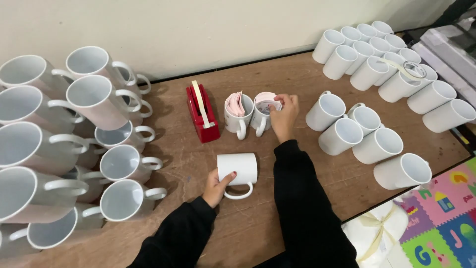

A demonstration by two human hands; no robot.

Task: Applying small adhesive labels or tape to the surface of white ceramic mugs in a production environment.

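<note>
White mug [239, 169] — left hand [216, 187] fingers [231, 175] gripping its side

A brown wooden table [317, 84], worn and scuffed, stands against a plain cream wall [208, 30]. Past its right edge, a colourful foam play mat [446, 218] covers the floor. At the far right corner sits a pale shelf unit [448, 47]. Lighting even, soft.

A brown wooden table [258, 223] carries white mugs [377, 144] and a red tape dispenser [202, 116].
</note>
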